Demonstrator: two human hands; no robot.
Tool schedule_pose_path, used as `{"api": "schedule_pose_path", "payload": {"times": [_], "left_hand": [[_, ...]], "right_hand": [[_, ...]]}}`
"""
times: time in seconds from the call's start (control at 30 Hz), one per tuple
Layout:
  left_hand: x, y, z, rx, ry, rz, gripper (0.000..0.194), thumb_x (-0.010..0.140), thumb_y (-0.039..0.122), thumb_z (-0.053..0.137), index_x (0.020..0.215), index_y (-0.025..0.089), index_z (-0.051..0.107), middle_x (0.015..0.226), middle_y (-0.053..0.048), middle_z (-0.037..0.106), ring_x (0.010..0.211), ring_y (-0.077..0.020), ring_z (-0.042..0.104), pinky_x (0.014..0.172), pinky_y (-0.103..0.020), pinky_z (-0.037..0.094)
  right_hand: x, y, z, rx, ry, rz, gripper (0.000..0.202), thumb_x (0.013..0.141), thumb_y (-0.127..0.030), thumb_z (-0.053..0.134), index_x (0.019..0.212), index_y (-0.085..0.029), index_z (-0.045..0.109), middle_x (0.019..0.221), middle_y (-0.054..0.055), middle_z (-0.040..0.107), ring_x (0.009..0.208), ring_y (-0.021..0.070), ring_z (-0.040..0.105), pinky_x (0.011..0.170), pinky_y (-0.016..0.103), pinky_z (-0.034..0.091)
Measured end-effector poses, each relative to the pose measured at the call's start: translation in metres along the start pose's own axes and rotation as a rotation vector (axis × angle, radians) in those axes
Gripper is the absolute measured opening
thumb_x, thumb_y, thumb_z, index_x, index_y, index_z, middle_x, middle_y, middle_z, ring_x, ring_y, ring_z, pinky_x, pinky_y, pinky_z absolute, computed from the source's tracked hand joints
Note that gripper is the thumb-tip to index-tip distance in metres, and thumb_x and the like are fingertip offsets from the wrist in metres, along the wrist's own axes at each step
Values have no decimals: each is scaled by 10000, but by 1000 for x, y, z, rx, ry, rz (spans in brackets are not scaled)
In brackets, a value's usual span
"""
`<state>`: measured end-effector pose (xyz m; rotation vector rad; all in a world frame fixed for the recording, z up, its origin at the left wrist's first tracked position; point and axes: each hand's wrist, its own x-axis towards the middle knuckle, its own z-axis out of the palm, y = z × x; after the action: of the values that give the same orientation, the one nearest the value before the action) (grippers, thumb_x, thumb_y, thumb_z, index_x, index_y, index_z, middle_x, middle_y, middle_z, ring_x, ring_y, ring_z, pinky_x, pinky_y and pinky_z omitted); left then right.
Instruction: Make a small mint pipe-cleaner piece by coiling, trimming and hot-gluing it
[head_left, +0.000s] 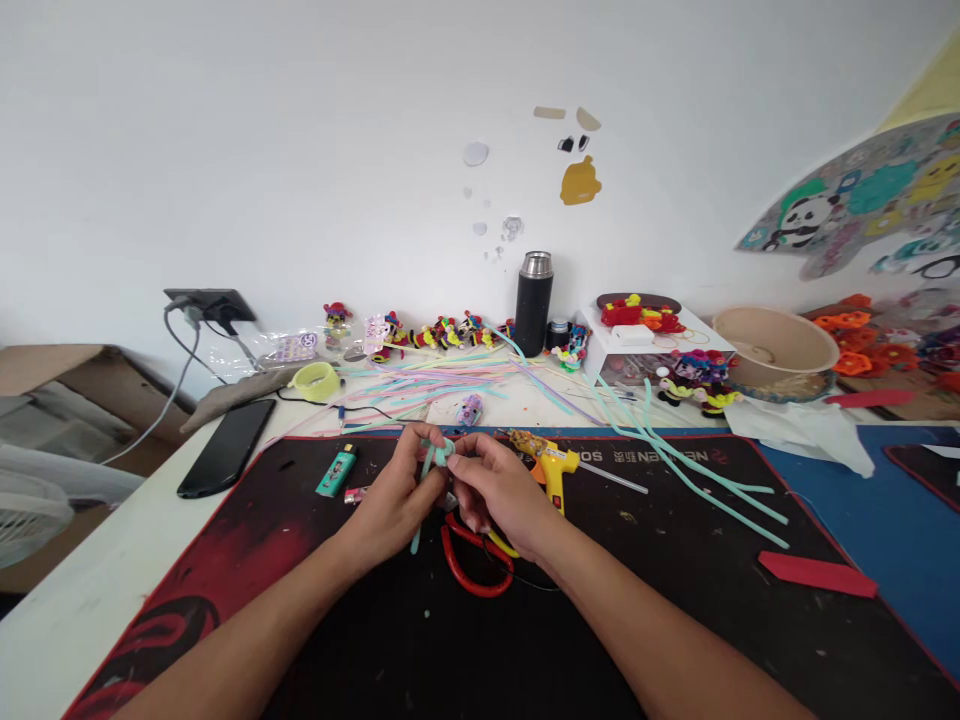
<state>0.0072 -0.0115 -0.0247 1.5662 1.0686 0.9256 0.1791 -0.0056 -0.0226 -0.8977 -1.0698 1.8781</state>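
Note:
Both my hands meet over the middle of the black mat. Between their fingertips is a mint-green pipe cleaner (442, 453), bent into a small coil, with a loose end hanging below. My left hand (401, 490) pinches it from the left, and my right hand (495, 490) grips it from the right. Red-handled scissors (480, 580) lie under the hands, partly hidden. Just beyond my right hand rests a yellow glue gun (556, 470) with a clear glue stick in its back. A teal lighter (337, 471) lies left of my left hand, near a partly covered pink lighter (355, 495).
More mint pipe cleaners (697, 465) spread across the mat's right side, near a red strip (817, 574). Behind the mat stand a black thermos (535, 305), a white stand (652, 345) and a beige bowl (776, 340). A phone (226, 448) and yellow tape roll (315, 382) are left.

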Motion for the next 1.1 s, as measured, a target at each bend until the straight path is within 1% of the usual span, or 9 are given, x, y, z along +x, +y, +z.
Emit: {"api": "schedule_pose_path", "payload": {"times": [0.13,0.23,0.33,0.43,0.57,0.67,0.73,0.93,1.1], "left_hand": [[0,-3,3,3,55,29,154,1043,237,484,1155,268,384,822,69,539,603,-99,496,593,-221,442],[0,-5,4,34,61,50,156,1047,237,482,1161,273,382,832,62,557,627,-109,535,609,-231,458],[0,-6,3,104,86,75,159,1039,224,489,1153,273,390,846,53,556,656,-120,543,631,-243,469],[1,-9,0,212,139,130,160,1034,225,503,1154,267,406,952,13,578,704,-129,548,646,-257,476],[2,-11,-3,350,167,283,146,1030,184,491,1144,260,442,1119,-44,601,893,-161,614,790,-306,515],[3,-11,-3,419,166,345,161,1005,142,496,1116,255,469,1139,-55,612,1018,-189,620,886,-339,508],[3,-11,-2,417,162,319,153,998,149,505,1106,253,475,1136,-60,620,1018,-198,625,892,-349,509],[1,-15,2,292,146,146,148,1017,190,490,1142,261,454,1118,-54,631,854,-181,629,775,-325,506],[1,-16,8,168,68,20,107,1062,279,444,1162,266,408,864,21,595,649,-158,560,623,-284,460]], "right_hand": [[-2,-1,3,54,5,30,387,791,-471,765,965,-233,515,505,-115,549,327,78,446,316,175,250],[-3,-2,4,74,0,43,380,787,-456,773,953,-233,513,515,-114,550,331,77,452,318,177,245],[-3,-4,3,85,1,53,379,786,-456,776,955,-230,523,522,-110,555,335,78,458,324,182,243],[-3,-6,2,113,8,54,395,785,-476,773,984,-223,543,528,-108,560,332,78,456,326,185,233],[-3,-6,2,131,7,44,411,786,-491,775,995,-220,547,529,-108,561,331,80,458,329,189,234],[-3,-4,2,123,5,45,398,777,-469,783,970,-226,534,521,-111,555,331,82,453,326,189,234],[-2,-3,2,121,13,41,381,775,-445,784,957,-228,529,519,-115,549,336,82,454,330,188,236],[0,-2,1,132,46,33,371,750,-415,796,913,-232,517,490,-130,508,329,76,430,336,186,221],[0,-1,0,136,85,34,304,734,-353,738,885,-233,503,471,-136,488,324,73,425,325,180,214]]}}
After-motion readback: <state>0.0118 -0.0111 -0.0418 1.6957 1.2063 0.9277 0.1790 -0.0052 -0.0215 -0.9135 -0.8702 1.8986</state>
